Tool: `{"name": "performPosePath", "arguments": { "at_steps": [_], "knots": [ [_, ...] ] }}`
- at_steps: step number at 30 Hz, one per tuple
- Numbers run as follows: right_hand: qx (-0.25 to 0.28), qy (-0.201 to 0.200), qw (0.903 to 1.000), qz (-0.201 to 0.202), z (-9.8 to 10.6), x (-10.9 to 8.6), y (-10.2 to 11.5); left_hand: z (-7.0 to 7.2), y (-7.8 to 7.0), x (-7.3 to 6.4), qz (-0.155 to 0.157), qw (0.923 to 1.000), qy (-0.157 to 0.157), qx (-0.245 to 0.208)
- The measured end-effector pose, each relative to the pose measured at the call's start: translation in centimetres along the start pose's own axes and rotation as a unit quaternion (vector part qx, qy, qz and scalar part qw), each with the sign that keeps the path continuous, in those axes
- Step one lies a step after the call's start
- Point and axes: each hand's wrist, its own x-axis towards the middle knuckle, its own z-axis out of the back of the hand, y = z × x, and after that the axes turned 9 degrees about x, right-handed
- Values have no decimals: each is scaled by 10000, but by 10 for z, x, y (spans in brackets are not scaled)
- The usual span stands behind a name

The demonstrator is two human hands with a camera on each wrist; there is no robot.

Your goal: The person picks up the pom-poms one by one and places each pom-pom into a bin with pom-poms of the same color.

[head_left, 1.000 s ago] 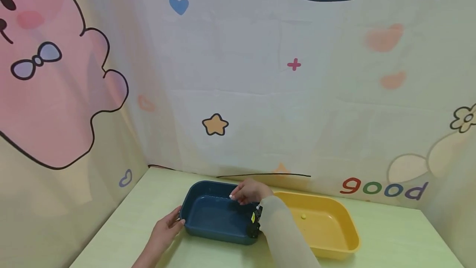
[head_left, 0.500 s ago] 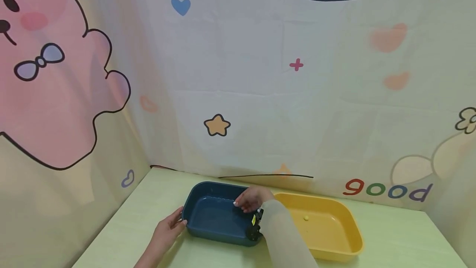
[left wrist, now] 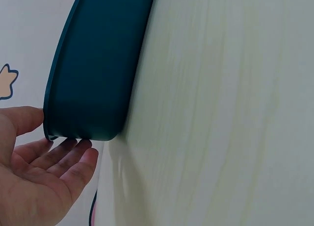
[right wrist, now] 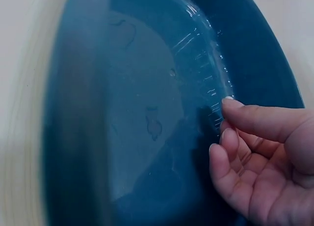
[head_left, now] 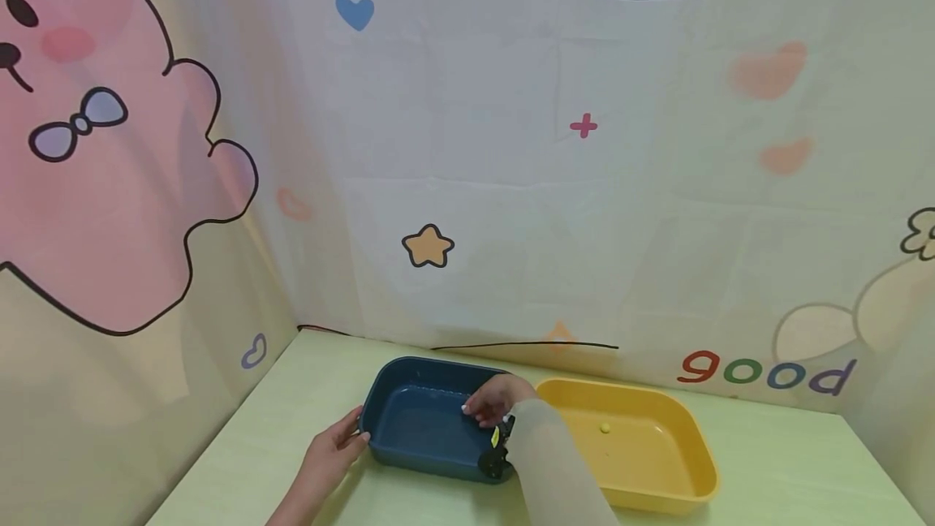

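A dark blue rectangular basin (head_left: pixel 416 420) stands on the table, tilted in the wrist views by camera angle. My left hand (head_left: pixel 332 449) grips its left end, with the thumb at the rim (left wrist: pixel 47 96) and the fingers curled under the lip. Over the basin's right half is my right hand (head_left: pixel 498 400), thumb and fingers drawn together. A tiny white piece (right wrist: pixel 229 97) shows at the thumb tip, too small to name. The right fingers (right wrist: pixel 219 160) are curled behind the thumb. Wet-looking streaks and glints mark the basin floor (right wrist: pixel 147 88).
Right of the blue basin stands a yellow basin (head_left: pixel 682 420) with a small round yellow thing (head_left: pixel 605 428) inside. The right sleeve (head_left: pixel 558 461) covers its left side. A black wrist camera (head_left: pixel 497 453) overlaps the blue basin's right end. A printed curtain (head_left: pixel 475 144) hangs behind.
My right hand has moved down and slightly right over the blue basin, thumb and fingers still together. My left hand keeps its grip on the basin's left end. The view has shifted slightly.
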Motion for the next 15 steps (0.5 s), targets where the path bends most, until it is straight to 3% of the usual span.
{"name": "performPosePath", "arguments": {
  "at_steps": [15],
  "knots": [
    [-109, -51, 9998, -147, -3, -6, 2, 0, -1, -1, 16, 10000, -1, 45]
  ]
}}
